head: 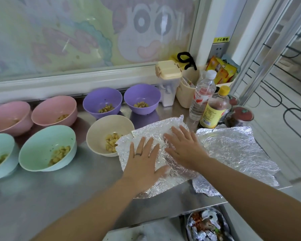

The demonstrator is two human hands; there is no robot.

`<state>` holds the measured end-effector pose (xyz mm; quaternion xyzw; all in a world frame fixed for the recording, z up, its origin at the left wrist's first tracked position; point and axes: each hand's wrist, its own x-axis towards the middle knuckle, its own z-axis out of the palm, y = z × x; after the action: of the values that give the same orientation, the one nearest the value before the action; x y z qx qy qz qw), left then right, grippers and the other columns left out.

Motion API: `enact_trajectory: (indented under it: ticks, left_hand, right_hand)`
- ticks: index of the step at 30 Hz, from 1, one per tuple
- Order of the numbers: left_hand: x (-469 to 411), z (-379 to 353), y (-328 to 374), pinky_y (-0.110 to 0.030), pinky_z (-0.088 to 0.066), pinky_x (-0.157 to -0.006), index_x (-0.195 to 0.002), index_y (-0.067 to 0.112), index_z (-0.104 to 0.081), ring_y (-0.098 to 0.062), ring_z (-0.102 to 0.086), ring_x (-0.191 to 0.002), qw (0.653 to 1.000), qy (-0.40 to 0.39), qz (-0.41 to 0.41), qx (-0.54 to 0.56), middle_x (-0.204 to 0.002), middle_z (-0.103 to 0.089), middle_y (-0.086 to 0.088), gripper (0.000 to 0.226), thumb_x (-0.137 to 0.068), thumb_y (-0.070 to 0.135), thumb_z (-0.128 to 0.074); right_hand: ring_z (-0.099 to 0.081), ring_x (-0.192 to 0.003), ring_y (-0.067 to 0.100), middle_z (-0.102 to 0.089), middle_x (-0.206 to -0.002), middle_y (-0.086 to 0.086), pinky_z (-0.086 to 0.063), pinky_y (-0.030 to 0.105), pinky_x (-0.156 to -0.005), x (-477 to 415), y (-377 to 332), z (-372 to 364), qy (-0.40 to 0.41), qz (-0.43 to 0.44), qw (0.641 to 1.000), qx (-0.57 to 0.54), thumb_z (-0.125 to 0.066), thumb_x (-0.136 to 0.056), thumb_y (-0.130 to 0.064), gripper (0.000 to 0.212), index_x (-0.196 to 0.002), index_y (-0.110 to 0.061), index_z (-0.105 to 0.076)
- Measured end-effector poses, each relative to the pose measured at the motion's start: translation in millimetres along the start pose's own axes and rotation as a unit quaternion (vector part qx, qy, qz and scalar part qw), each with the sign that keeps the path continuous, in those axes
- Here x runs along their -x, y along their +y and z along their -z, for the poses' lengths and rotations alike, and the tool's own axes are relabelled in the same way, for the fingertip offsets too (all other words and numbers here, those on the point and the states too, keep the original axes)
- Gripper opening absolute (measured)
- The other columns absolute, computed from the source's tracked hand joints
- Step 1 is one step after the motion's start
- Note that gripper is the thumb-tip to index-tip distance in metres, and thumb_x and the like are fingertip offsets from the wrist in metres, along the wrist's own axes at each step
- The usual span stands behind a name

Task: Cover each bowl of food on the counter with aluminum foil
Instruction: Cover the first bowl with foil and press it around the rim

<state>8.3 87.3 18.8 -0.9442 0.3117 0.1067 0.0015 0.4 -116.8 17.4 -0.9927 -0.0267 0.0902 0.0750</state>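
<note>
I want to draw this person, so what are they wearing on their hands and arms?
Both arms are bare as far as the picture shows: no sleeves, gloves, watch or bracelet. The left hand has a thin dark ring on one finger. The right hand shows no ring.

Light is bright, diffuse daylight, strongest from the right. Shadows are soft on the steel counter (68,197), which mirrors a purple bowl (142,99). Mild glare shows on the right-edge foil sheet (233,150). Frame edges curve.
</note>
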Motion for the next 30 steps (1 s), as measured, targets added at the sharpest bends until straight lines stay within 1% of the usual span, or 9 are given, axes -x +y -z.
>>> enact_trajectory:
  ticks: [4,6,14,16,18,20,24,27,30]
  left_hand:
    - [1,-7,-7,-0.053,0.011,-0.121,-0.159,0.025,0.003,-0.025,0.032,-0.146,0.999,-0.025,-0.039,0.008,-0.163,0.024,0.0,0.108,-0.074,0.091,-0.002]
    - [2,-10,-10,-0.053,0.01,-0.121,-0.159,0.025,0.002,-0.025,0.033,-0.146,0.998,-0.027,-0.052,0.003,-0.163,0.024,0.001,0.111,-0.072,0.093,-0.006]
    - [14,-16,-30,-0.051,0.009,-0.121,-0.159,0.028,0.005,-0.018,0.037,-0.144,0.989,-0.031,-0.146,0.003,-0.162,0.028,0.005,0.108,-0.076,0.094,-0.02]
    - [16,-15,-36,-0.051,0.008,-0.121,-0.159,0.03,0.001,-0.015,0.036,-0.145,0.984,-0.028,-0.177,0.008,-0.162,0.026,0.007,0.107,-0.076,0.094,-0.021]
    - [15,-12,-40,-0.051,0.009,-0.122,-0.159,0.031,-0.002,-0.014,0.033,-0.146,0.98,-0.012,-0.2,-0.001,-0.164,0.022,0.007,0.105,-0.077,0.094,-0.016]
    - [9,-8,-41,-0.049,0.007,-0.123,-0.159,0.029,-0.01,-0.013,0.026,-0.149,0.978,0.031,-0.204,0.009,-0.166,0.013,0.007,0.096,-0.083,0.088,-0.011]
    - [-7,-12,-37,-0.049,-0.011,-0.124,-0.156,0.013,-0.027,-0.02,-0.001,-0.154,0.977,0.104,-0.185,0.03,-0.165,-0.017,-0.002,0.068,-0.101,0.054,-0.023]
    - [-12,-22,-36,-0.047,-0.01,-0.123,-0.158,0.01,-0.015,-0.02,0.009,-0.153,0.984,0.069,-0.158,0.047,-0.167,-0.003,-0.004,0.074,-0.097,0.051,-0.01]
    - [-11,-27,-36,-0.041,-0.002,-0.125,-0.158,0.01,-0.007,-0.016,0.022,-0.15,0.984,0.064,-0.146,0.084,-0.166,0.01,-0.002,0.08,-0.093,0.057,-0.003]
  right_hand:
    - [0.003,-0.156,0.029,0.004,-0.17,-0.003,-0.019,0.056,-0.121,8,8,-13,-0.008,-0.055,0.993,-0.1,-0.034,-0.103,-0.058,0.064,-0.16,-0.038,-0.011]
    - [-0.005,-0.156,0.03,0.004,-0.17,-0.004,-0.027,0.055,-0.12,14,7,-18,-0.006,-0.071,0.985,-0.156,-0.038,-0.103,-0.055,0.065,-0.16,-0.037,-0.012]
    - [-0.019,-0.151,0.023,-0.009,-0.166,-0.005,-0.029,0.045,-0.121,48,-13,-31,0.016,-0.124,0.959,-0.253,-0.04,-0.103,-0.054,0.068,-0.161,-0.029,-0.014]
    - [-0.01,-0.155,0.023,-0.003,-0.168,-0.004,-0.018,0.044,-0.124,63,-21,-32,0.007,-0.146,0.965,-0.22,-0.033,-0.102,-0.06,0.071,-0.161,-0.031,-0.008]
    - [0.01,-0.156,0.023,0.013,-0.167,-0.004,0.0,0.046,-0.125,71,-25,-29,0.022,-0.158,0.981,-0.112,-0.015,-0.097,-0.07,0.075,-0.16,-0.033,0.002]
    - [0.02,-0.153,0.023,0.02,-0.166,-0.002,0.007,0.05,-0.125,68,-31,-23,0.062,-0.121,0.991,-0.02,-0.001,-0.095,-0.071,0.076,-0.16,-0.032,0.003]
    - [0.003,-0.157,0.023,-0.005,-0.17,0.0,-0.002,0.053,-0.126,46,-52,-22,0.077,-0.031,0.996,0.014,-0.008,-0.103,-0.055,0.068,-0.162,-0.023,-0.018]
    - [0.001,-0.156,0.023,-0.01,-0.17,-0.001,-0.003,0.054,-0.125,36,-54,-32,0.05,-0.044,0.998,0.015,-0.005,-0.101,-0.054,0.07,-0.162,-0.021,-0.02]
    - [0.014,-0.155,0.021,0.006,-0.169,-0.003,0.005,0.049,-0.124,36,-50,-38,0.039,-0.061,0.997,0.014,0.002,-0.097,-0.059,0.075,-0.163,-0.023,-0.007]
